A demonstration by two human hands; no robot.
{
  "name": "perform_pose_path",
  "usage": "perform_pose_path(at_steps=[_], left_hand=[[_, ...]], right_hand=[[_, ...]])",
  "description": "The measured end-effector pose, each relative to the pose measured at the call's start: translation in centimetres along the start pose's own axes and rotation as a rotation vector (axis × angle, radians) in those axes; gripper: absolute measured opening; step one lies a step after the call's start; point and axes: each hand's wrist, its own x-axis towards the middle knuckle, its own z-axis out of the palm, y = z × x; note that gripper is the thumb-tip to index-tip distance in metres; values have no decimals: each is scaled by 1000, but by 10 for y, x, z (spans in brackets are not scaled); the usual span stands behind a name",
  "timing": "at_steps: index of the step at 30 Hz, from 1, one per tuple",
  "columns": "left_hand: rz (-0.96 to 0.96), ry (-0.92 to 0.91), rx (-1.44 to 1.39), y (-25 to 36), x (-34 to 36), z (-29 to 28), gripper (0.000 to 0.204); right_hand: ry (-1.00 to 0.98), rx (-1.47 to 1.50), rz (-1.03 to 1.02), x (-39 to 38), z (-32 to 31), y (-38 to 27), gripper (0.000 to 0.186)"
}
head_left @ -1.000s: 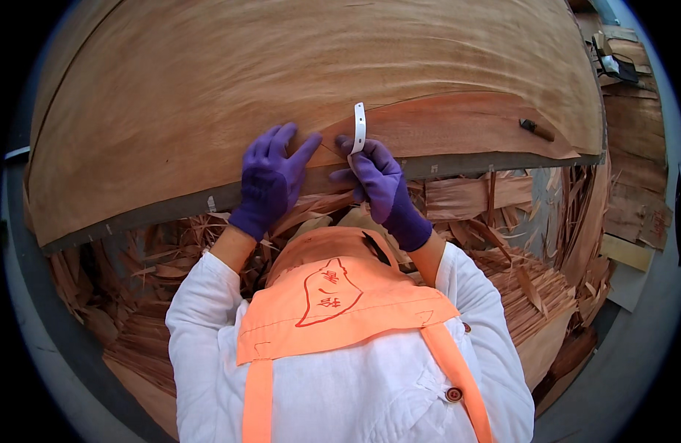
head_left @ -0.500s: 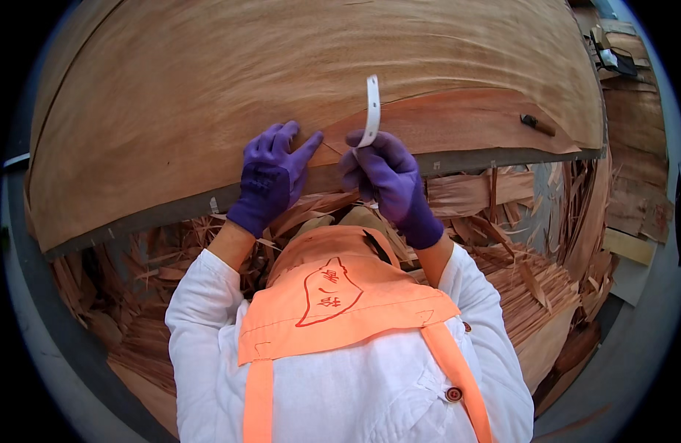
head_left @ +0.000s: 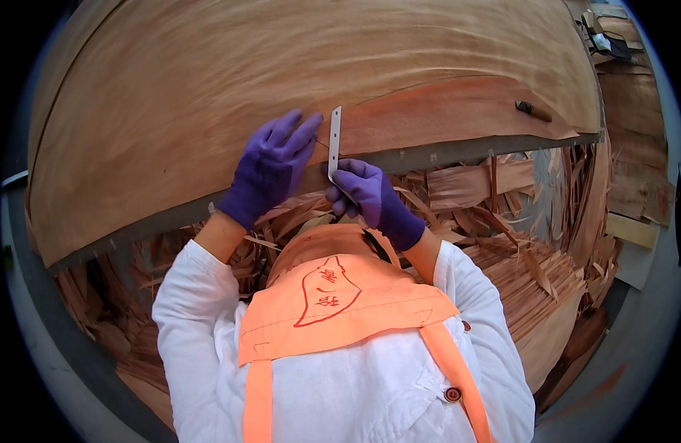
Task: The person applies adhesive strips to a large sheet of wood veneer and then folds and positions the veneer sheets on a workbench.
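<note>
Purple gloves cover both hands. My right hand (head_left: 370,196) pinches the lower end of a short white perforated tape strip (head_left: 334,139) at the near edge of the work surface. The strip points away from me over the left end of a reddish veneer piece (head_left: 444,111); I cannot tell whether it touches the wood. Just left of it, my left hand (head_left: 270,166) is open, its fingers stretched out over a large light-brown veneer sheet (head_left: 156,125). What lies beneath that palm is hidden.
A knife with a wooden handle (head_left: 534,111) lies on the reddish veneer's right part. Below the table's grey edge (head_left: 458,150) lie many torn veneer scraps (head_left: 488,184). More brown sheets (head_left: 632,140) are stacked at the far right.
My right hand has come left and nearer to me, bringing the tape strip beside my left fingers. My left hand has shifted slightly, its fingers now angled more to the right.
</note>
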Motion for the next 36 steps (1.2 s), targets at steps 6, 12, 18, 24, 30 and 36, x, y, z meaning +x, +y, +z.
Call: perform_pose_path(at_steps=[6,12,18,24,30,36], left_hand=[[50,0,-81,-11,9,6,19],[-33,60,-136,-11,3,21,17],[-76,100,-175,-8,4,24,16],[-95,132,-193,-9,4,28,15],[-129,189,-249,-8,8,25,20],[65,44,-133,-11,17,12,38]], right_hand=[[8,16,-60,0,1,6,24],[106,1,-169,-19,15,0,22],[69,-29,-258,-14,17,-22,20],[46,20,-24,7,4,-6,17],[49,6,4,6,7,-5,21],[57,6,-15,8,8,-2,18]])
